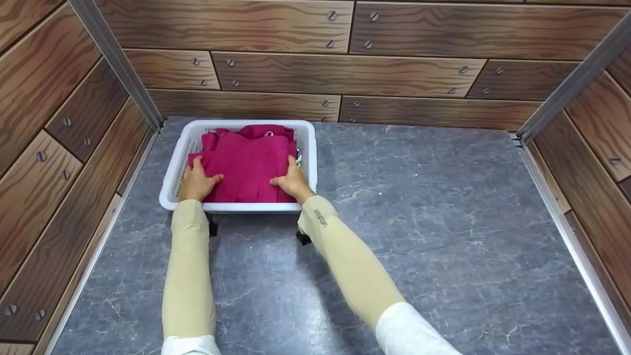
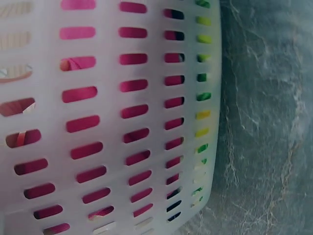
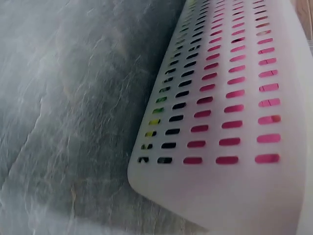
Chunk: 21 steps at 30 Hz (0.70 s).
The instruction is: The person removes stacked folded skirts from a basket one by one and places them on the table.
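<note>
A folded magenta garment (image 1: pixel 246 167) with pleats lies at the top of a white plastic laundry basket (image 1: pixel 256 207). My left hand (image 1: pixel 196 183) holds its left side, thumb over the cloth. On the opposite side my right hand (image 1: pixel 294 181) grips it the same way. Fingers of both hands are partly hidden between cloth and basket wall. In the left wrist view, magenta cloth (image 2: pixel 134 85) shows through the slots of the basket wall (image 2: pixel 110 63), above green and yellow items. The right wrist view shows the slotted basket wall (image 3: pixel 244 191) from outside.
The basket stands on a grey marbled floor (image 1: pixel 419 236), close to the wood-patterned back wall (image 1: pixel 276 74). Another wood-patterned wall (image 1: pixel 64 148) rises at left, and one more (image 1: pixel 591 128) at right. Black wrist-camera parts (image 1: pixel 304 238) sit below the wrists, near the basket's front.
</note>
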Available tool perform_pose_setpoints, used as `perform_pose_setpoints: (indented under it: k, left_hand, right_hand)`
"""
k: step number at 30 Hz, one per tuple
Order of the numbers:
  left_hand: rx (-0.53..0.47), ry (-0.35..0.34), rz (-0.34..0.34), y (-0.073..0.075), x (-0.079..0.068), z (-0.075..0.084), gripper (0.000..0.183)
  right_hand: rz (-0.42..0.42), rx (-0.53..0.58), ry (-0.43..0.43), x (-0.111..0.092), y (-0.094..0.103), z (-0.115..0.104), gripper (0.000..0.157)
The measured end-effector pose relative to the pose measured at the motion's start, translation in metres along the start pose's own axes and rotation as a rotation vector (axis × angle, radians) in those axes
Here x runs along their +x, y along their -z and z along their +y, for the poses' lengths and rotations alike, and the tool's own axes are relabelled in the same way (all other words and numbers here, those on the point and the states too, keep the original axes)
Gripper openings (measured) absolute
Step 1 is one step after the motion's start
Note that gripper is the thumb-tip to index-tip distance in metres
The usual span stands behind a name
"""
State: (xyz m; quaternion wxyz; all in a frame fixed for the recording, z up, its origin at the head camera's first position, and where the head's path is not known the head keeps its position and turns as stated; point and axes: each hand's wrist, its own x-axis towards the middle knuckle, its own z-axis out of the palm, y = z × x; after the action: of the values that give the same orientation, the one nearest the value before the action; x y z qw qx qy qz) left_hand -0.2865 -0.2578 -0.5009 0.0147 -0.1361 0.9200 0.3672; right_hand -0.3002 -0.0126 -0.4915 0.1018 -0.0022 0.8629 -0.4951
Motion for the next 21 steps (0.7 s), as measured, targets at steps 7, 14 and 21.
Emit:
perform_pose_setpoints:
  k: [7,14,21]
  left_hand:
    - [-0.012,0.029,-0.065,0.0016,0.0001,-0.0066,0.09]
    - [-0.014,-0.058,-0.127,0.0015,0.001,-0.0082,0.089]
    - [-0.058,-0.249,-0.15,0.0071,0.0037,-0.0113,0.069]
  right_hand:
    - [-0.068,0.126,-0.095,0.0018,-0.0014,0.0046,0.101]
    - [-0.126,0.268,-0.15,0.0041,0.0029,0.0068,0.105]
    - [-0.105,0.405,-0.145,0.01,0.0014,0.006,0.109]
